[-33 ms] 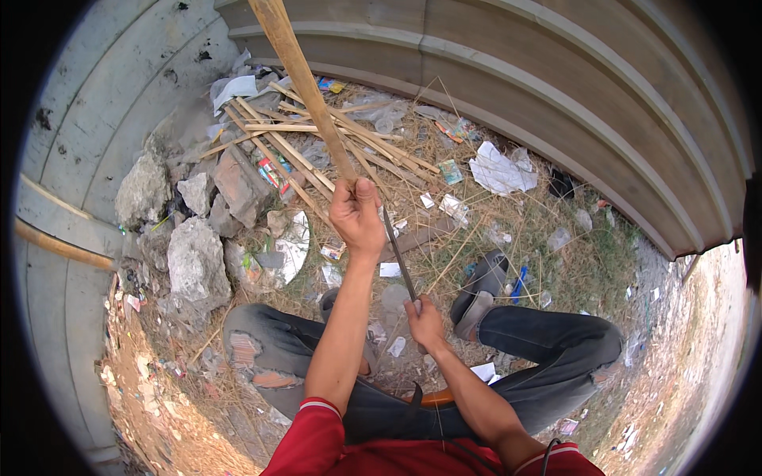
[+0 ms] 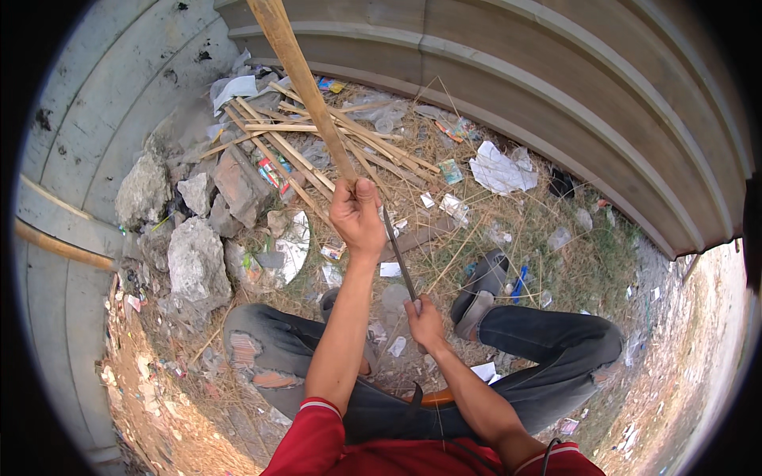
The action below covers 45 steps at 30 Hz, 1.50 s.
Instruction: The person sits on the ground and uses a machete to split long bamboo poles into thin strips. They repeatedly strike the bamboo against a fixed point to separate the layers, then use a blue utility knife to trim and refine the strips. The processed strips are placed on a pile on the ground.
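Observation:
My left hand point(image 2: 357, 216) is closed around the lower end of a long bamboo pole point(image 2: 305, 79), which slants away up past the top of the view. In my right hand point(image 2: 426, 324), nearer to me, is the grip of a knife with a long, narrow dark blade point(image 2: 399, 255). The blade points away from me and its far end comes up beside my left fist, where the pole's lower end is. My fingers hide most of the knife's handle and whether blade and bamboo touch. Beyond my left hand, split bamboo strips point(image 2: 278, 147) lie in a loose, crossed pile on the ground.
Rough stones point(image 2: 196, 262) and a broken brick point(image 2: 240, 186) are heaped at the left. Corrugated metal sheeting point(image 2: 516, 63) closes off the back and a pale panel wall point(image 2: 95, 119) the left. Paper scraps point(image 2: 502, 168) and plastic litter the dry grass. My bent legs point(image 2: 540, 337) flank the work.

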Tool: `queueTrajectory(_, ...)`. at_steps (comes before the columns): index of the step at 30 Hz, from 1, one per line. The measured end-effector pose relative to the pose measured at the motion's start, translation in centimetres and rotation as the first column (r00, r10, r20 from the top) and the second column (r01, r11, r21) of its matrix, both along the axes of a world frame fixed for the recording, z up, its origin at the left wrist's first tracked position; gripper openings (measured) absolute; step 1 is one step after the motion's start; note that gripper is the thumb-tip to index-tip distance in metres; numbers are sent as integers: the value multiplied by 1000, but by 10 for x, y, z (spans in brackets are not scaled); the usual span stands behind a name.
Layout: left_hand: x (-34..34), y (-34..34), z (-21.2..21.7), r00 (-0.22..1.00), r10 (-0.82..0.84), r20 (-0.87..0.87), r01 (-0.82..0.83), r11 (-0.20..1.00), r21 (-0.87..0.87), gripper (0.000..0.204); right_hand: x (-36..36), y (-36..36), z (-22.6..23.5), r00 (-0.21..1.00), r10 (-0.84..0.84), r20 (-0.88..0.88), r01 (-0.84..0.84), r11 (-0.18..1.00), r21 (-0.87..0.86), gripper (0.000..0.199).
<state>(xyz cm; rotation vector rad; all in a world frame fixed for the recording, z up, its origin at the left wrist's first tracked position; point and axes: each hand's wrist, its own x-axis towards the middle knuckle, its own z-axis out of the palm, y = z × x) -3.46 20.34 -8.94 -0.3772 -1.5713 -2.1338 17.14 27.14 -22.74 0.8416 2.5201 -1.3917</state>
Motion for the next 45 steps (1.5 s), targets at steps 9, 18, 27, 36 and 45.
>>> queueTrajectory(9,-5,-1,-11,995,-86,45,85,996,33,39,1,5,-24,1000,9,-10,-9,1000,-7,49)
queueTrajectory(18,-8,3,-35,989,146,22,-145,988,-45,44,-36,1,65,877,-291,-382,179,936,-303,27)
queueTrajectory(27,-12,-2,-38,976,216,-38,-217,976,-31,49,17,0,-59,962,-274,-1,274,961,40,34)
queueTrajectory(36,-15,-5,-42,999,53,0,-53,997,58,49,-16,12,37,838,-305,-451,229,949,-217,25)
queueTrajectory(45,-8,14,-26,921,388,-46,-390,909,-144,47,-28,2,27,937,-156,-312,148,988,-50,32)
